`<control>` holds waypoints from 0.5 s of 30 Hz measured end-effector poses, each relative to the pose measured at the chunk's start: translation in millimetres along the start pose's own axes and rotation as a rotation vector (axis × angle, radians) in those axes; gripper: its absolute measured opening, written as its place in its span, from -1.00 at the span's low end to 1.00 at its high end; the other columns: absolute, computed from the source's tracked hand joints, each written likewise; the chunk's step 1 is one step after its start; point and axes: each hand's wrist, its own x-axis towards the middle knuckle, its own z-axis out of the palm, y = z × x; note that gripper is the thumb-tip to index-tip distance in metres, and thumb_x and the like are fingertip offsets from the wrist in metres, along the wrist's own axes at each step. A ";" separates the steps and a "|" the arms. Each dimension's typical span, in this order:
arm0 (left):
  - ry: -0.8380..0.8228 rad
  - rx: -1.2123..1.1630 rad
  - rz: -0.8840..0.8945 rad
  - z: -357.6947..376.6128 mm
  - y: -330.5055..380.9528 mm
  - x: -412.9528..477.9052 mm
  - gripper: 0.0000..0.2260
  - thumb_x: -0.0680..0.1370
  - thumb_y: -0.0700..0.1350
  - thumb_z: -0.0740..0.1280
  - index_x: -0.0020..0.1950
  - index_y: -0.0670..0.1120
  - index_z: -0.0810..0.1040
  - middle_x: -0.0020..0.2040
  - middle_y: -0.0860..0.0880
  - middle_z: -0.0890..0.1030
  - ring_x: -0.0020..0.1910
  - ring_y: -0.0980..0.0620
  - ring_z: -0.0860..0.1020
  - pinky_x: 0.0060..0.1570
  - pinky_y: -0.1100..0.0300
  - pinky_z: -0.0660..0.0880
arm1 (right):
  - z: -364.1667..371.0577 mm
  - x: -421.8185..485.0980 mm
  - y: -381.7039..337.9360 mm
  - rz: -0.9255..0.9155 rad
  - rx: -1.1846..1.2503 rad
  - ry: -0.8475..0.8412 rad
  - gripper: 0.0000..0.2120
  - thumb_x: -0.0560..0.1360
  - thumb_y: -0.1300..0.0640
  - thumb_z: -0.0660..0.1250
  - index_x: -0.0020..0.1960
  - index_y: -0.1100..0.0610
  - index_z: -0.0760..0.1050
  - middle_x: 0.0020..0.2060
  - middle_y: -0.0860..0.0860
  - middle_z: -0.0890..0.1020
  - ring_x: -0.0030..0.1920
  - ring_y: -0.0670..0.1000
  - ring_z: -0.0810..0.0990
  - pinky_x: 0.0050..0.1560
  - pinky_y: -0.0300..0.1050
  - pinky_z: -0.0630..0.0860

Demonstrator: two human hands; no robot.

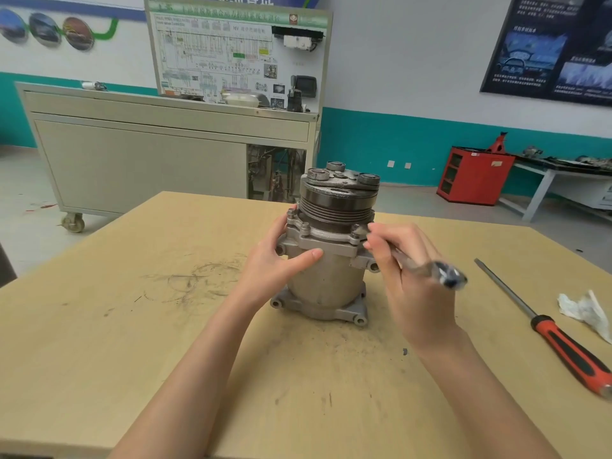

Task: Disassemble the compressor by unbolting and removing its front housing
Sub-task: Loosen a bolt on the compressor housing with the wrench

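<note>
As left hand (275,265) grips it, grey compressor (326,281) stands upright, pulley (337,207) up.

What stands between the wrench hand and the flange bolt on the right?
Nothing visible. The right hand holds the wrench up against that bolt on the compressor. The pulley sits close above the bolts; the left hand grips the opposite side.
</note>
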 end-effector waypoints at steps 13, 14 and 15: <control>-0.002 -0.028 0.007 -0.1 -1.5 -0.1 -0.28 0.44 0.02 0.49 0.52 0.21 0.22 0.44 0.10 0.42 0.39 0.08 0.39 0.38 -0.08 0.37 | 15.0 23.3 71.7 1.203 1.300 -0.052 -0.65 0.65 0.17 0.05 -0.23 0.19 0.47 -0.28 0.14 0.68 -0.34 -0.01 0.66 -0.34 -0.27 0.58; -0.001 -0.029 0.009 -0.2 -1.6 -0.2 -0.28 0.44 0.02 0.49 0.52 0.21 0.22 0.43 0.11 0.42 0.39 0.09 0.39 0.37 -0.07 0.37 | 19.6 26.4 74.1 1.246 1.320 -0.059 -0.68 0.65 0.16 0.06 -0.22 0.19 0.43 -0.30 0.14 0.68 -0.37 -0.03 0.65 -0.36 -0.29 0.58; 0.000 -0.027 0.011 -0.1 -1.5 -0.2 -0.28 0.44 0.02 0.49 0.52 0.21 0.22 0.43 0.12 0.43 0.38 0.11 0.40 0.38 -0.07 0.37 | 22.3 28.8 75.5 1.263 1.329 -0.051 -0.69 0.65 0.14 0.06 -0.22 0.20 0.42 -0.31 0.14 0.68 -0.39 -0.04 0.64 -0.37 -0.30 0.57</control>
